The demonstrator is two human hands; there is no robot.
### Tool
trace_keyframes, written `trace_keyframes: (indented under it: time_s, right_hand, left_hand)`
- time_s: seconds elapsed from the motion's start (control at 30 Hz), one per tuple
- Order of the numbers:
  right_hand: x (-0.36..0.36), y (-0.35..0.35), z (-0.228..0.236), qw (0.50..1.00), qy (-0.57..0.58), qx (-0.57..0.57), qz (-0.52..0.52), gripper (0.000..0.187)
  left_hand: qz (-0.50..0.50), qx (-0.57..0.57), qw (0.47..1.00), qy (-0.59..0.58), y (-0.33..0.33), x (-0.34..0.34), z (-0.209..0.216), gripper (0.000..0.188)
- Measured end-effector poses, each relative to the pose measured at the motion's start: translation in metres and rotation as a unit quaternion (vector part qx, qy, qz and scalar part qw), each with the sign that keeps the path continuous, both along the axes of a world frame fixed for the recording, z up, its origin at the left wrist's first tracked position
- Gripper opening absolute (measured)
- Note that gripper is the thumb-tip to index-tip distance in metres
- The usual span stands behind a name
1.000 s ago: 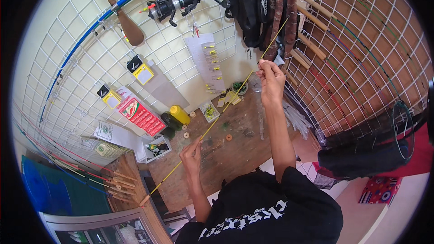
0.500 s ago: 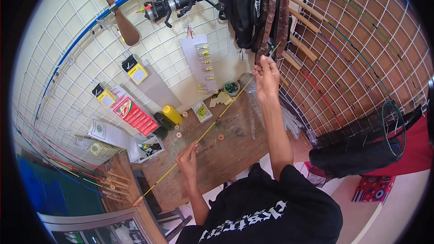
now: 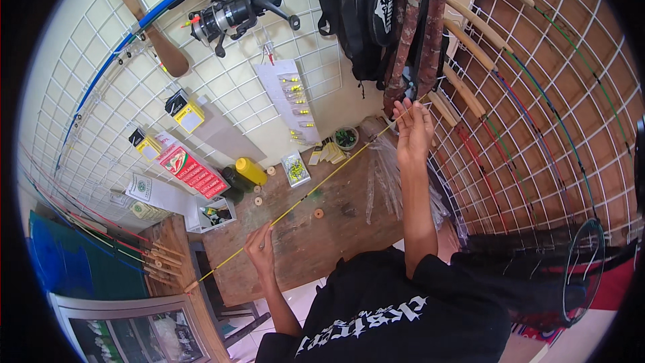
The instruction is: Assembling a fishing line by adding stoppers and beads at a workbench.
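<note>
A thin yellow fishing rod (image 3: 322, 183) slants over the wooden table from lower left to upper right. Its light-coloured butt end (image 3: 191, 288) is at the wooden edge on the left. Low on the rod, my left hand (image 3: 259, 249) pinches it between thumb and fingertips. Farther up, my right hand (image 3: 414, 136) is raised with bent fingers round the thin upper part, beside the hanging bags. Beneath the rod a small cork ring (image 3: 319, 214) lies on the tabletop (image 3: 295, 255).
Against the wall grid stand a yellow bottle (image 3: 251, 171), a dark bottle (image 3: 235, 180) and a white box (image 3: 209, 215). A tray of small yellow-green pieces (image 3: 295, 169) and a round tub (image 3: 346, 138) are behind the rod. Plastic sleeves (image 3: 384, 181) lie near my right forearm. Rods (image 3: 470, 97) hang at right.
The whole view has shifted and tilted slightly. My right hand has moved a little to the right along the rod, its fingers turned more upward. My left hand keeps its pinch.
</note>
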State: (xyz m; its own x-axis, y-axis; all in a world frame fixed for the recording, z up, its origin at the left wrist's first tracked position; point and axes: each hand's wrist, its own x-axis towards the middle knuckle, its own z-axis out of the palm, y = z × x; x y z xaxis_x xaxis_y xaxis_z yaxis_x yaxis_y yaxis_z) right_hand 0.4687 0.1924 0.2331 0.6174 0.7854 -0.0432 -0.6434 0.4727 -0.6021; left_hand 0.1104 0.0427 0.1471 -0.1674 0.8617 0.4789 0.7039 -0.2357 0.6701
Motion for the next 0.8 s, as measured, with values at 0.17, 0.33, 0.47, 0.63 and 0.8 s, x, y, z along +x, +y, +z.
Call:
trace_keyframes:
  time_s: [0.17,0.33,0.47,0.63,0.8]
  right_hand:
    - [0.011,0.008,0.000,0.999,0.001,0.041,-0.003,0.014]
    - [0.024,0.013,0.001,1.000,0.004,0.020,-0.020,0.014]
    - [0.034,0.017,-0.003,0.998,0.005,0.039,-0.041,0.015]
    - [0.040,0.016,-0.003,0.997,0.017,0.059,-0.044,0.015]
    - [0.043,0.017,-0.005,0.997,0.040,0.061,-0.040,0.013]
  left_hand:
    - [0.023,-0.012,1.000,0.013,0.002,0.007,-0.004,0.018]
    - [0.025,-0.018,0.999,0.015,0.005,0.009,-0.003,0.019]
    - [0.028,-0.020,0.999,0.016,0.007,0.009,-0.005,0.020]
    - [0.027,-0.021,0.999,0.026,0.011,0.009,-0.005,0.020]
    - [0.034,-0.025,0.999,0.034,0.012,0.006,-0.009,0.020]
